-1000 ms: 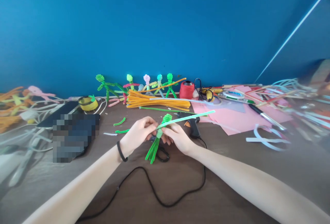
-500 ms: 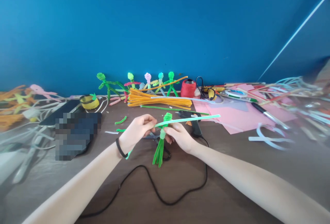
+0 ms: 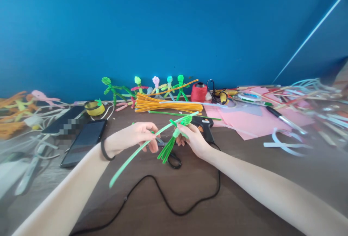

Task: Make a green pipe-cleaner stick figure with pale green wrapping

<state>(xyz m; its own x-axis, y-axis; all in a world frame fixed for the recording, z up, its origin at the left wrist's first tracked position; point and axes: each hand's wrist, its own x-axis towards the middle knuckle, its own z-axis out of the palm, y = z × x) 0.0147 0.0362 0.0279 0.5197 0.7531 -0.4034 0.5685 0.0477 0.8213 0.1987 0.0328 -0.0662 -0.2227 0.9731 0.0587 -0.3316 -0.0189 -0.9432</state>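
A bundle of bright green pipe cleaners point(image 3: 168, 149), with a coiled top and loose ends fanned out below, is pinched in my right hand point(image 3: 191, 138). Pale green pipe cleaner is wrapped round its middle. From there a long pale green pipe cleaner point(image 3: 127, 162) slants down to the left, its free end over the table. The bent fingers of my left hand point(image 3: 138, 136) close on that strand. Behind the hands lie scissors point(image 3: 175, 161), partly hidden. A black glue gun point(image 3: 206, 129) rests just beyond my right hand.
Orange pipe cleaners point(image 3: 165, 103) lie in a bundle at the back, before several standing pipe-cleaner figures point(image 3: 180, 83). Phones point(image 3: 86, 141) and white cables are at left. Pink paper point(image 3: 252, 123) and a marker point(image 3: 285, 120) lie at right. A black cord point(image 3: 163, 196) loops across the front.
The pale green strand has swung from pointing right to hanging down left. The green bundle has tilted and shifted slightly right and up. My left hand has moved left, away from it.
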